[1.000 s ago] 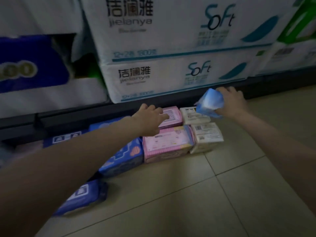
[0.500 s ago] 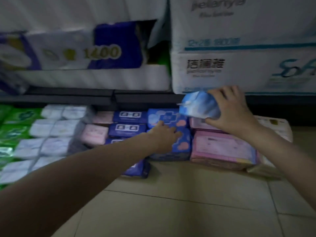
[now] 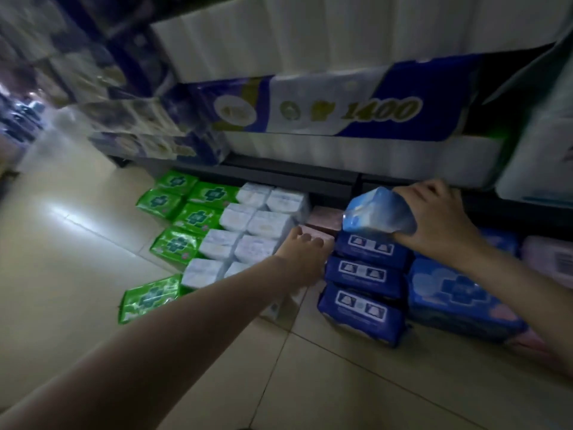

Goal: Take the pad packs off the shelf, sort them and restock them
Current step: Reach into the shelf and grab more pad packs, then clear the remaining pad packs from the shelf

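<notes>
Overhead, tissue pack [image 3: 356,110] reading "1400", right hand [image 3: 434,218] gripping light-blue pack [image 3: 376,214]

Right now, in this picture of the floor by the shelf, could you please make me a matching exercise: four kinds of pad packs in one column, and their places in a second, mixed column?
Things:
1. light blue pack
2. green packs
3. white packs
4. dark blue packs

Places:
A. on the floor, farthest left
B. held in the right hand
C. in a row just right of the left hand
D. on the floor, right of the green ones

Pairs: 1-B, 2-A, 3-D, 4-C
</notes>
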Action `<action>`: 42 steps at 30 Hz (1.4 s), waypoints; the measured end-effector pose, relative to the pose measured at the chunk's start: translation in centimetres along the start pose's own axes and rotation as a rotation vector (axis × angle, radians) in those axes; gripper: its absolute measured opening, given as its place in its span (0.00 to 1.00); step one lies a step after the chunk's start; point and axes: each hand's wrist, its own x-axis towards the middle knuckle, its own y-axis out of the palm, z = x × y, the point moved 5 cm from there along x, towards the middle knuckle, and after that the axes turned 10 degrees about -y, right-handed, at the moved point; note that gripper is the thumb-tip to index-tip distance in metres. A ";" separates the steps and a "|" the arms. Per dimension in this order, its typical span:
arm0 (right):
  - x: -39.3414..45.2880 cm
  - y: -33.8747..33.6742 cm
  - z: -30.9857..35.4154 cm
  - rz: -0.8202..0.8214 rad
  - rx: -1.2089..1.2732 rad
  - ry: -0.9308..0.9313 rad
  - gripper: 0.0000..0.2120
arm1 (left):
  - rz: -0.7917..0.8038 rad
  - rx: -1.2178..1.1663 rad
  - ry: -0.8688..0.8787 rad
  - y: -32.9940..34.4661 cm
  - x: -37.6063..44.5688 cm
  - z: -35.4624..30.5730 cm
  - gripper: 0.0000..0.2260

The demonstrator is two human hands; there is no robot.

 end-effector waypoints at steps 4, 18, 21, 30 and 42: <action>-1.7 -2.4 -2.5 0.030 -0.109 0.105 0.29 | -0.166 -0.028 0.090 -3.1 2.9 -2.9 0.26; -35.6 -20.1 -22.8 0.189 -0.464 1.107 0.26 | -0.401 -0.026 0.764 -17.9 4.3 -37.8 0.25; -39.3 -16.9 -25.7 0.354 -0.444 1.153 0.29 | -0.361 -0.002 0.752 -17.9 4.8 -40.8 0.25; -39.4 -10.0 -29.2 0.149 0.055 1.198 0.28 | -0.259 0.016 0.716 -16.9 6.9 -40.9 0.26; -20.4 -27.6 -16.7 -0.801 -0.348 0.409 0.20 | -1.055 -0.352 0.688 -29.1 2.3 -24.9 0.18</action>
